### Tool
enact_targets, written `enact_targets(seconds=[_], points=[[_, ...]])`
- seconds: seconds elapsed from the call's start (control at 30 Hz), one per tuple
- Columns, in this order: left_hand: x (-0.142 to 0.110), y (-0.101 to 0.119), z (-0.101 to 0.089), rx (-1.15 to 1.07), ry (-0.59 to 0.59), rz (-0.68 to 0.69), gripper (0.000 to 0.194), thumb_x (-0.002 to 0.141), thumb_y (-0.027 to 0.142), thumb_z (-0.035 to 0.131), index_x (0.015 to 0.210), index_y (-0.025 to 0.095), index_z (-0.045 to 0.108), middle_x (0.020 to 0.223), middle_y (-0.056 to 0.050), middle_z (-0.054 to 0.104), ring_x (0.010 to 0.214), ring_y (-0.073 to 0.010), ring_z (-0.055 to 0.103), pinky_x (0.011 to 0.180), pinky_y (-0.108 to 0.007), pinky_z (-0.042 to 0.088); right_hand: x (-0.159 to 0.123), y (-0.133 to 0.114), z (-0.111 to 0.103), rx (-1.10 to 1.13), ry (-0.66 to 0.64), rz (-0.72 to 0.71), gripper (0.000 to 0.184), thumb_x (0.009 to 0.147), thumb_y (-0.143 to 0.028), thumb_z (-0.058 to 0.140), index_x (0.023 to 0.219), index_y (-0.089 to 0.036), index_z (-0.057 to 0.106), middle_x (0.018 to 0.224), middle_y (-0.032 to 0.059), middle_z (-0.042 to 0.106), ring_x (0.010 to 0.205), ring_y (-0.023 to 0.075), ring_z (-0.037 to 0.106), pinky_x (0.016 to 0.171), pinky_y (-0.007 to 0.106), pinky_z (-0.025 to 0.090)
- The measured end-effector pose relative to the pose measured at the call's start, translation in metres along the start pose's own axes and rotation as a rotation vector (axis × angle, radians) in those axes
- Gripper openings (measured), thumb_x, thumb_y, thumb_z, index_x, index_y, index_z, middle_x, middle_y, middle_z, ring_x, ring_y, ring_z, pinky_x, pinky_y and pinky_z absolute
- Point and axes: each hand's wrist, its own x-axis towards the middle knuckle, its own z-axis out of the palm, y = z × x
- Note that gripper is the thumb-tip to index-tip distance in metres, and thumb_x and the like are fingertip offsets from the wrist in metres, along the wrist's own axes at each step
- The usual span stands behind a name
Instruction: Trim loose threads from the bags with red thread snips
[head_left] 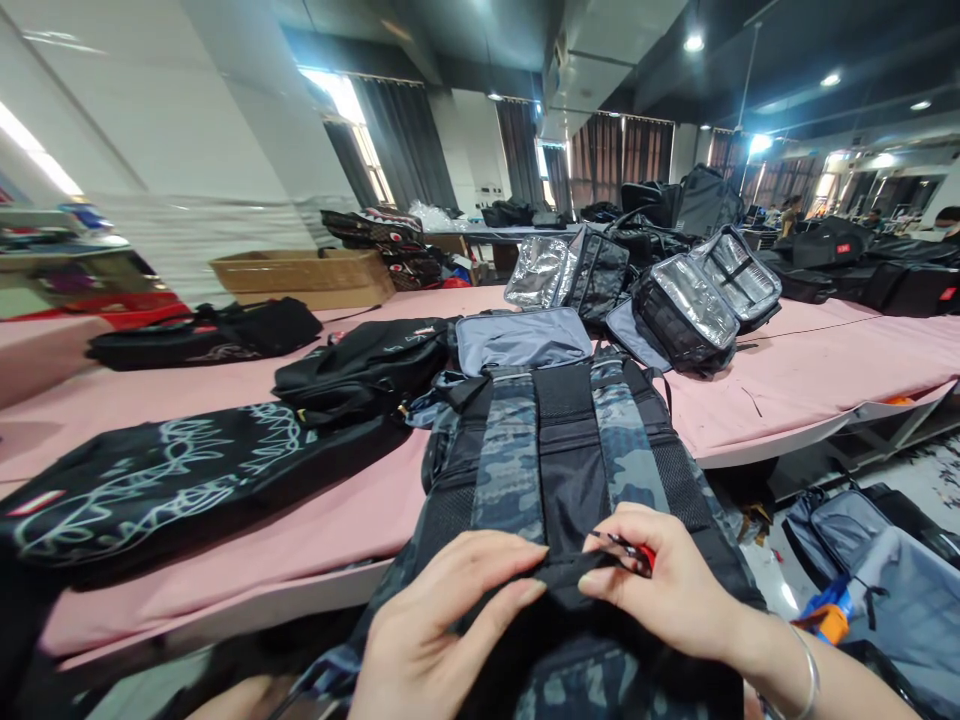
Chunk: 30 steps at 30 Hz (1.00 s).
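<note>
A black backpack [574, 450] with grey-blue camouflage shoulder straps lies right in front of me, straps facing up. My left hand [450, 615] pinches a black fabric edge [562, 572] of it between thumb and fingers. Facing it, my right hand [664, 585] is closed on the same edge, a short gap away. Small thread snips [634, 552] with red on the handle are tucked in the right hand, their dark tips pointing left. The lower part of the backpack is partly hidden by my hands.
Black bags with white line patterns [187, 470] lie on the pink table [382, 490] at left. Opened silver-lined bags [686, 300] stand beyond the backpack. A cardboard box [300, 280] is behind. Grey-lined bags [892, 590] sit low at right, past the table edge.
</note>
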Motion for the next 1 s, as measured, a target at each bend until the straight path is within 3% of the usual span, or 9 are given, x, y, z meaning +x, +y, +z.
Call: enact_targets(seconds=[0.27,0.37,0.43,0.5,0.6,0.67,0.77,0.9,1.0], points=[[0.015,0.016,-0.017,0.377,-0.107,0.43,0.016,0.083,0.013,0.048,0.086,0.018,0.062,0.079,-0.003,0.067,0.07,-0.0115,0.062,0.066,-0.021,0.049,-0.001,0.001,0.002,-0.031,-0.005,-0.026,0.006,0.068,-0.014,0.065,0.073,-0.017,0.063,0.069,-0.0026,0.052,0.064,0.0104,0.048,0.059,0.021,0.035],[0.015,0.017,-0.013,0.488,-0.082,0.535,0.015,0.083,0.01,0.046,0.087,0.016,0.06,0.08,-0.003,0.067,0.075,-0.014,0.061,0.074,-0.028,0.048,-0.001,0.002,0.002,-0.029,0.011,-0.041,0.007,0.068,-0.014,0.065,0.074,-0.017,0.063,0.069,-0.0027,0.052,0.064,0.0102,0.048,0.059,0.021,0.035],[0.012,0.012,-0.01,0.499,-0.004,0.555,0.014,0.08,0.008,0.05,0.089,0.015,0.058,0.082,-0.004,0.067,0.078,-0.0145,0.061,0.077,-0.029,0.047,-0.001,0.002,0.002,-0.029,0.025,-0.051,0.008,0.068,-0.013,0.065,0.074,-0.017,0.063,0.07,-0.0027,0.053,0.064,0.0102,0.048,0.059,0.021,0.035],[0.009,0.004,-0.008,0.537,0.125,0.466,0.013,0.077,0.008,0.055,0.088,0.014,0.058,0.082,-0.004,0.066,0.077,-0.0135,0.062,0.077,-0.026,0.046,-0.003,0.002,0.002,-0.03,0.036,-0.061,0.008,0.067,-0.013,0.065,0.074,-0.017,0.063,0.069,-0.0027,0.053,0.064,0.01,0.049,0.059,0.021,0.035],[0.002,-0.008,-0.01,0.498,0.327,0.153,0.006,0.078,0.015,0.057,0.084,0.017,0.058,0.08,-0.002,0.064,0.074,-0.0126,0.061,0.077,-0.025,0.046,-0.004,0.002,0.001,-0.026,0.064,-0.06,0.007,0.067,-0.014,0.066,0.073,-0.017,0.063,0.068,-0.0029,0.052,0.064,0.0098,0.048,0.059,0.021,0.035],[-0.003,-0.011,-0.011,0.353,0.333,-0.047,0.005,0.081,0.021,0.053,0.081,0.019,0.058,0.078,-0.001,0.064,0.073,-0.0132,0.061,0.078,-0.025,0.046,-0.004,0.003,0.001,-0.015,0.076,-0.043,0.007,0.067,-0.015,0.066,0.072,-0.016,0.062,0.067,-0.0032,0.051,0.062,0.0095,0.046,0.057,0.02,0.034],[-0.008,-0.012,-0.01,0.113,0.205,-0.204,0.011,0.082,0.027,0.051,0.082,0.021,0.06,0.086,-0.001,0.066,0.082,-0.0154,0.062,0.079,-0.024,0.046,0.0,0.004,0.0,0.001,0.062,-0.025,0.006,0.066,-0.015,0.066,0.07,-0.016,0.061,0.066,-0.0036,0.049,0.061,0.009,0.044,0.055,0.02,0.032],[-0.008,-0.011,0.0,-0.18,-0.11,-0.324,0.039,0.075,0.032,0.059,0.113,0.023,0.058,0.107,-0.004,0.065,0.101,-0.0206,0.059,0.088,-0.028,0.045,0.005,0.005,-0.002,0.008,0.036,-0.013,0.005,0.068,-0.016,0.065,0.068,-0.016,0.06,0.066,-0.0036,0.048,0.061,0.0095,0.044,0.055,0.02,0.034],[-0.008,-0.01,0.011,-0.286,-0.163,-0.486,0.025,0.07,0.034,0.063,0.091,0.021,0.069,0.089,-0.004,0.069,0.084,-0.0206,0.063,0.078,-0.027,0.049,0.005,0.005,-0.006,-0.049,0.001,-0.007,0.004,0.07,-0.017,0.063,0.072,-0.017,0.06,0.068,-0.0031,0.051,0.063,0.0106,0.047,0.058,0.021,0.037]])
